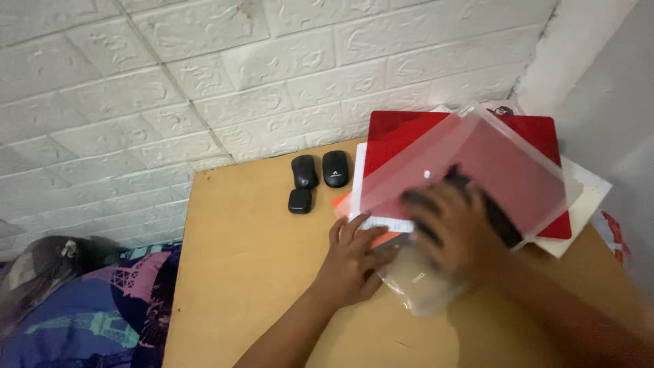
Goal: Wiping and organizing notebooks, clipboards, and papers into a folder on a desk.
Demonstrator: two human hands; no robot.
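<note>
A translucent plastic envelope folder lies tilted over a red folder and white papers at the far right of a wooden table. My left hand rests flat on the table, fingers touching the near edge of the paper stack. My right hand is blurred; it lies over a dark object and a clear plastic sleeve at the stack's near edge. Whether it grips the sleeve or the dark object is not clear.
Two black computer mice and a small black case sit near the wall side of the table. A white brick-pattern wall backs the table. Patterned bedding lies to the left, below the table edge.
</note>
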